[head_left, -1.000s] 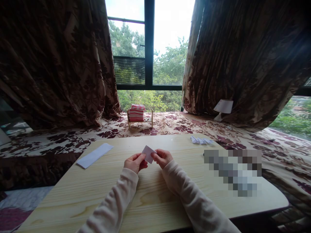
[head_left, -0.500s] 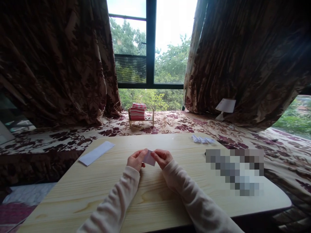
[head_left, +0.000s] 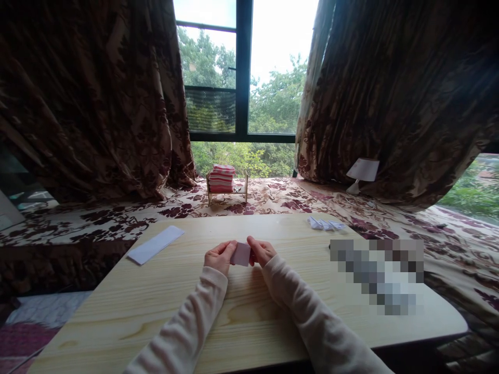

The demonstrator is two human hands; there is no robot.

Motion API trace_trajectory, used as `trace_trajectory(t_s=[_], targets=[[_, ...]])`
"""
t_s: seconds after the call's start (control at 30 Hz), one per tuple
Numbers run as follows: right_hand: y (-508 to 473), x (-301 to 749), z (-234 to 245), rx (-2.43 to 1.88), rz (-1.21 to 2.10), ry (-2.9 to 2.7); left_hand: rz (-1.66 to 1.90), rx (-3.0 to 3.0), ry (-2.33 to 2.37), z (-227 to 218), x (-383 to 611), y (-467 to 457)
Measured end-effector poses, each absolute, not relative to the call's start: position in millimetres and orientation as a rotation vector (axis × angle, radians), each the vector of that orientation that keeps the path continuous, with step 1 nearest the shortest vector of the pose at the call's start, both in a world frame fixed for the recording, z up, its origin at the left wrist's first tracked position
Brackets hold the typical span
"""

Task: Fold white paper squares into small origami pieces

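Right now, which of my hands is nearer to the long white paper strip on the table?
Left. Your left hand is just to the right of the long white paper strip, across bare tabletop; your right hand is farther right, beyond the small paper square.

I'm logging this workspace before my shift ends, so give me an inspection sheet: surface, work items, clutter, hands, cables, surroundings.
Surface: pale wood-grain table.
Work items: small paper square in hand; paper strip on the table's left; folded paper pieces near its far right corner.
Clutter: pixelated patch over the table's right side; what it hides cannot be told.
Hands: left hand pinches the square's left edge; right hand is at its right edge, grip unclear.
Cables: thin line at lower left, perhaps a cord.
Surroundings: patterned cloth beyond the table, bearing a small stand with a striped stack, and a lamp; curtains and window behind.
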State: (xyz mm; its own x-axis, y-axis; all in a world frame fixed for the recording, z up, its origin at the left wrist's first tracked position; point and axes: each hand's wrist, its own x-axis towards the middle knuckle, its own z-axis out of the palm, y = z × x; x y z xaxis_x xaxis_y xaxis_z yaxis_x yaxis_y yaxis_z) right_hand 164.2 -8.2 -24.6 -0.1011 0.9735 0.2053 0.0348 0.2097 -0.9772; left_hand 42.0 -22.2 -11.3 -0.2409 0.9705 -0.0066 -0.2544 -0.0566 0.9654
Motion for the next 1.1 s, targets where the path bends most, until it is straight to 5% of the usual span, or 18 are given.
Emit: trace_trajectory(t_s=[0.33, 1.1], targets=[[-6.1, 163.8, -25.1, -1.029, 1.151, -1.323, 1.539, 0.867, 1.077, -17.6, 44.4, -18.4], [-13.0, 167.9, -20.6, -1.074, 0.646, -1.577, 1.468, 0.877, 1.157, -10.4, 47.4, -26.4]])
